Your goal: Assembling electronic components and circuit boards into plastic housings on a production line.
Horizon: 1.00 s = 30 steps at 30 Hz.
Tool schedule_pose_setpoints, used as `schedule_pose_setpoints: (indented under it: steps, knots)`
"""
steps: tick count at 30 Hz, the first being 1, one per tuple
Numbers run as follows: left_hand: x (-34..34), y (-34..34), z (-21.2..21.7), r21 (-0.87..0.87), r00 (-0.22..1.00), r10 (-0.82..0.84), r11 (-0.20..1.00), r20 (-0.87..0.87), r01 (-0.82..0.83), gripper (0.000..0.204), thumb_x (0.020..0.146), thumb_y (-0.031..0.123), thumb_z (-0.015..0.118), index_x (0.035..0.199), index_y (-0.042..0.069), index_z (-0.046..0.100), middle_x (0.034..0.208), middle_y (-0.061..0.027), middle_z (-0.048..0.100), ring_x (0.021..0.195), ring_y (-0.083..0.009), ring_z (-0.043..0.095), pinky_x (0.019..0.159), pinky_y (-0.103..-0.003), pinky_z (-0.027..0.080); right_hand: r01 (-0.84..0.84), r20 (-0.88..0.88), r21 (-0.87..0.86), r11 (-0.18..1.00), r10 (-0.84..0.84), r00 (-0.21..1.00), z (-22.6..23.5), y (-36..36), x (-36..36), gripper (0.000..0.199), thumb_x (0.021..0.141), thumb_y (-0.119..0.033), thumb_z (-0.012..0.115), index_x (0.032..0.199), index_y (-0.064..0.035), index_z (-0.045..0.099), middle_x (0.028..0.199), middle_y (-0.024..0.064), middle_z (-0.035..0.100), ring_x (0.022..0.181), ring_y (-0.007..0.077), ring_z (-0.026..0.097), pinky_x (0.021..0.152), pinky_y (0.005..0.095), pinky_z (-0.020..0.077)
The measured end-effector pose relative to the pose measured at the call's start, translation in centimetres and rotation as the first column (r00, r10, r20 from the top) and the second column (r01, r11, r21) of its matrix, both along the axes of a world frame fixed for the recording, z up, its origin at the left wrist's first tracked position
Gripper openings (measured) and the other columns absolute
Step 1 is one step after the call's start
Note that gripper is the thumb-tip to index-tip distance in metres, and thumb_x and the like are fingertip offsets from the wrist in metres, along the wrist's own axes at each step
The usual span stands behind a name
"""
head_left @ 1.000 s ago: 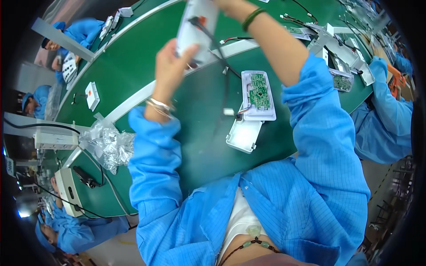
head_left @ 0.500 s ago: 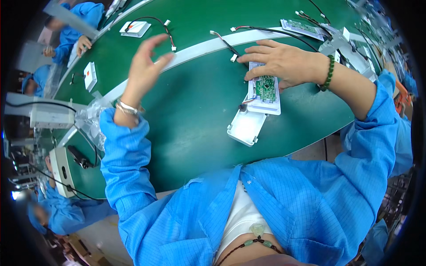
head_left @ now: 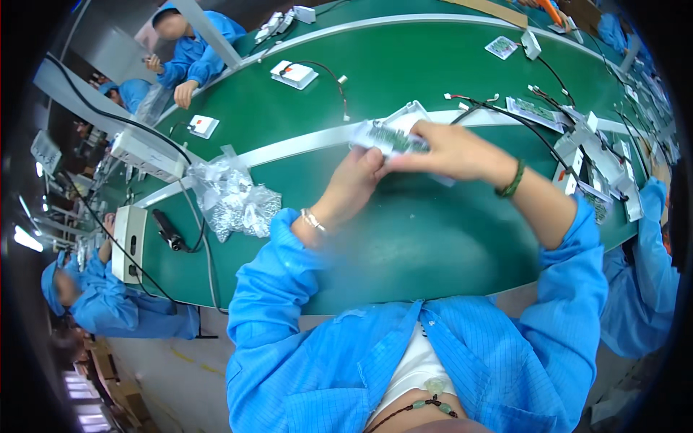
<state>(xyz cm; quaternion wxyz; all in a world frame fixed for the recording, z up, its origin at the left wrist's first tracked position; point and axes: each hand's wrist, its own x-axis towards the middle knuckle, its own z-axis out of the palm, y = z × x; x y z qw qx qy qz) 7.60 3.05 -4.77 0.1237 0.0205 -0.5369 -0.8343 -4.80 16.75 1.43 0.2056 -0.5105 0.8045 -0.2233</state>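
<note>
Raised over the bench, a green circuit board in a white plastic housing [head_left: 388,138] is held between my two hands and looks slightly smeared by motion. My left hand [head_left: 354,177] is closed on its near left end, thumb on the edge. From the right, my right hand [head_left: 458,150] grips the other end, with the thumb stretched toward the left hand. Just behind the board shows a white plastic cover [head_left: 408,112]; whether it is joined to the housing I cannot tell. My fingers under the housing are hidden.
A clear plastic bag of small metal parts [head_left: 242,206] lies left on the green bench. Beyond the pale rail [head_left: 289,146] sit a wired white case [head_left: 294,74] and a smaller one [head_left: 203,126]. Boards, cables and white housings [head_left: 588,155] crowd the right. A co-worker [head_left: 195,50] sits far left.
My left hand has come from the open air at left to grip the housing. The right hand has lifted and tilted it off the bench. The view has shifted left.
</note>
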Motion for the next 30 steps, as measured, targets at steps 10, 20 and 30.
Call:
schedule_pose_setpoints:
  steps: [10,20,30]
  knots:
    - [0.6,-3.9,1.4,0.143,0.951,0.057,0.984,0.304,-0.105,0.077,0.079,0.067,0.024,0.107,-0.001,0.046,0.086,-0.0139,0.057,0.074,-0.0205,0.058,0.065,-0.03,0.05,0.049,-0.097,-0.371,0.927,-0.091,0.991,-3.4,-4.9,-6.4,0.05,0.085,-0.046,0.042,0.081,0.0015,0.059,0.075,0.0145,0.06,0.066,0.0202,0.056,0.059,0.0303,0.0435]
    - [0.3,-5.3,1.6,0.107,0.972,0.205,0.97,0.117,-0.218,0.073,0.082,0.064,0.021,0.106,0.0,0.048,0.087,-0.0131,0.058,0.073,-0.0189,0.058,0.065,-0.03,0.049,0.042,0.942,-0.121,0.992,0.101,0.319,-5.3,-5.1,-4.1,0.028,0.086,-0.029,0.049,0.101,-0.005,0.05,0.09,0.0041,0.056,0.08,0.0124,0.057,0.068,0.0252,0.0509]
    - [-1.1,-4.3,5.8,0.24,0.997,-0.053,0.97,0.065,0.036,0.071,0.083,0.061,0.023,0.105,-0.001,0.049,0.088,-0.0157,0.059,0.075,-0.0232,0.059,0.066,-0.034,0.051,0.31,0.872,-0.418,0.854,0.473,-0.127,-4.8,-3.6,-0.5,0.049,0.089,-0.036,0.038,0.13,-0.0127,0.027,0.12,0.0084,0.043,0.107,0.0219,0.047,0.09,0.0418,0.0394]
